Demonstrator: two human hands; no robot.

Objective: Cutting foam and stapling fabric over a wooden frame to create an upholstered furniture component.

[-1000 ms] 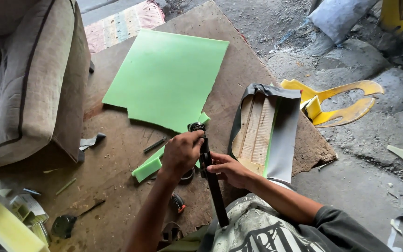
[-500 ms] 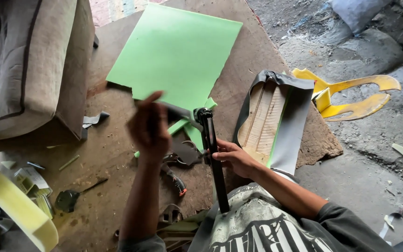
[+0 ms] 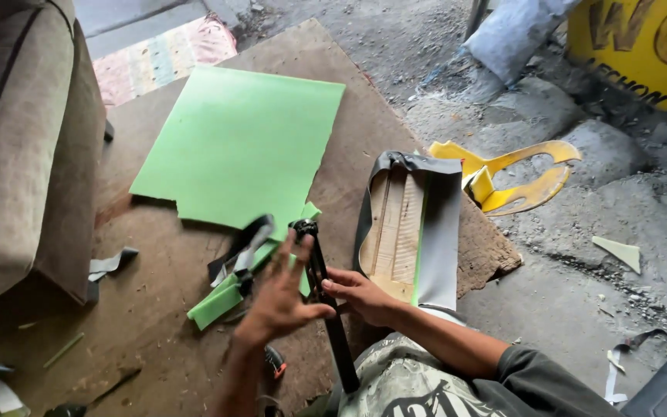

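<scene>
The left hand [image 3: 279, 297] came down a bit vs. half a sec ago; its fingers are spread, holding nothing, right by the black tool [image 3: 326, 305]. The right hand [image 3: 360, 295] still grips the black tool, upright btw. both hands. Under them is a brown board [image 3: 156, 262] on gray concrete. A green sheet [image 3: 241, 147] lies flat. Sofa [image 3: 17, 147] at left. A round yellow sign [image 3: 642, 46] w/ dark letters sits top right.

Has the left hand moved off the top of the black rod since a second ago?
Yes. The left hand has let go of the black rod and now hangs open beside it, nearer the person than the green foam sheet; the right hand grips the rod.
</scene>
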